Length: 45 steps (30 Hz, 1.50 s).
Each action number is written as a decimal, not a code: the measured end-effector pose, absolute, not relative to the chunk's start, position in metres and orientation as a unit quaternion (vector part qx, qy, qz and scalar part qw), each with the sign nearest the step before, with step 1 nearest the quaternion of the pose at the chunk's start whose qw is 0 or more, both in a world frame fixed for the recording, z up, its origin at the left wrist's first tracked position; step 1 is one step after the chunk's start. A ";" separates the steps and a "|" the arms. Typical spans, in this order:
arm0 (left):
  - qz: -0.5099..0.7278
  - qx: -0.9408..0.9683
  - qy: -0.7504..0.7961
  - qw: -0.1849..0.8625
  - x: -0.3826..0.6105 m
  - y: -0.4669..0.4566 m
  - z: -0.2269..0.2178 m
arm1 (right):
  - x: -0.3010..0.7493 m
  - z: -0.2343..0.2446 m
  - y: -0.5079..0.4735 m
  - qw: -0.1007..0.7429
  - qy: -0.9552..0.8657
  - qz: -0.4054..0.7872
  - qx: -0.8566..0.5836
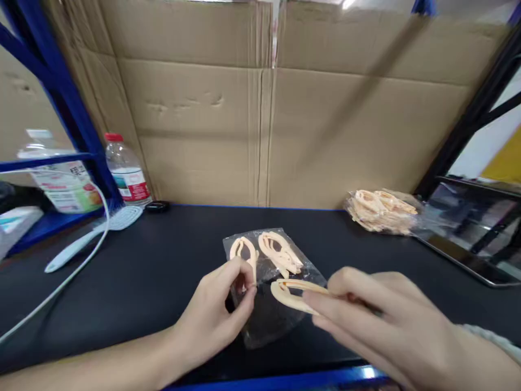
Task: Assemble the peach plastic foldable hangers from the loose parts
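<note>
A clear plastic bag [271, 326] lies on the black table in front of me, its mouth towards me. Inside its far part are two cream plastic clips, a left clip [252, 251] and a right clip [280, 251], side by side. My left hand [223, 304] pinches the bag's left edge between thumb and forefinger, close to the end of the left clip. Held in my right hand [366, 315] is another cream clip [287, 296], its rounded end pointing left over the bag. The fingers cover its other end.
Bagged clips [380, 212] are piled at the back right, beside a dark tablet-like screen [468, 255]. At the left are a pale fly swatter [93, 233], a white cable [81, 266], a red-capped bottle [128, 176] and a small black object [157, 206]. A cardboard wall [195, 136] closes the back.
</note>
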State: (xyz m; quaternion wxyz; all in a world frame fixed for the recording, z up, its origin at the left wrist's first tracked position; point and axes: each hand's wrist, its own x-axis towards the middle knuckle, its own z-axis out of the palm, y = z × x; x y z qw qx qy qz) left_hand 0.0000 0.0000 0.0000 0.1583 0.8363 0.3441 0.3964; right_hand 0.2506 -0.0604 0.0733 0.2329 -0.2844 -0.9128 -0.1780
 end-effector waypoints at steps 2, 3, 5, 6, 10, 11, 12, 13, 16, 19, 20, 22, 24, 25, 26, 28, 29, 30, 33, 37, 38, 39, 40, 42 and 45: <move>0.405 0.835 0.339 0.156 -0.001 0.004 0.002 | 0.238 0.058 -0.052 0.245 -0.910 -0.191 -0.275; 0.409 0.834 0.337 0.156 -0.001 0.006 0.003 | 0.232 0.051 -0.047 0.250 -0.908 -0.202 -0.267; 0.418 0.830 0.334 0.158 -0.003 0.008 0.004 | 0.218 0.039 -0.035 0.266 -0.901 -0.233 -0.250; 0.423 0.827 0.334 0.159 -0.003 0.009 0.005 | 0.212 0.034 -0.028 0.270 -0.897 -0.252 -0.241; 0.428 0.823 0.332 0.169 -0.006 0.011 0.005 | 0.190 0.019 -0.003 0.285 -0.878 -0.325 -0.207; 0.428 0.823 0.332 0.171 -0.006 0.012 0.005 | 0.187 0.016 0.002 0.280 -0.877 -0.329 -0.210; 0.429 0.823 0.330 0.172 -0.006 0.012 0.005 | 0.184 0.014 0.005 0.274 -0.877 -0.329 -0.217; 0.430 0.822 0.330 0.173 -0.006 0.013 0.005 | 0.183 0.012 0.007 0.271 -0.876 -0.330 -0.222; 0.433 0.819 0.331 0.177 -0.006 0.013 0.005 | 0.179 0.008 0.009 0.283 -0.871 -0.337 -0.218; 0.428 0.819 0.336 0.180 -0.006 0.014 0.004 | 0.177 0.004 0.009 0.299 -0.867 -0.341 -0.205; 0.426 0.819 0.339 0.179 -0.006 0.014 0.004 | 0.176 0.002 0.010 0.298 -0.868 -0.341 -0.203; 0.424 0.817 0.349 0.177 -0.006 0.016 0.003 | 0.174 -0.002 0.012 0.291 -0.870 -0.342 -0.201; 0.424 0.813 0.358 0.175 -0.006 0.018 0.003 | 0.174 -0.007 0.014 0.289 -0.872 -0.343 -0.197; 0.424 0.812 0.361 0.175 -0.006 0.018 0.003 | 0.174 -0.009 0.015 0.288 -0.872 -0.344 -0.198; 0.424 0.812 0.362 0.173 -0.006 0.019 0.003 | 0.175 -0.011 0.016 0.285 -0.872 -0.345 -0.201; 0.421 0.815 0.360 0.170 -0.006 0.019 0.003 | 0.178 -0.012 0.016 0.271 -0.875 -0.339 -0.214; 0.418 0.817 0.359 0.169 -0.006 0.019 0.003 | 0.179 -0.011 0.016 0.262 -0.878 -0.332 -0.225; 0.414 0.819 0.359 0.167 -0.006 0.019 0.003 | 0.181 -0.009 0.016 0.254 -0.881 -0.321 -0.237; 0.412 0.818 0.365 0.167 -0.006 0.019 0.005 | 0.184 -0.001 0.015 0.251 -0.892 -0.302 -0.222; 0.418 0.809 0.376 0.173 -0.006 0.020 0.009 | 0.181 0.001 0.014 0.250 -0.903 -0.322 -0.134; 0.418 0.807 0.378 0.175 -0.006 0.020 0.009 | 0.180 -0.001 0.014 0.243 -0.904 -0.325 -0.136; 0.418 0.807 0.378 0.175 -0.006 0.020 0.009 | 0.178 -0.004 0.014 0.235 -0.903 -0.327 -0.149; 0.417 0.808 0.378 0.174 -0.005 0.020 0.008 | 0.176 -0.006 0.014 0.226 -0.902 -0.329 -0.165; 0.413 0.812 0.375 0.170 -0.005 0.019 0.008 | 0.175 -0.007 0.014 0.210 -0.901 -0.328 -0.190; 0.404 0.820 0.371 0.166 -0.007 0.019 0.008 | 0.183 0.005 0.013 0.220 -0.917 -0.281 -0.179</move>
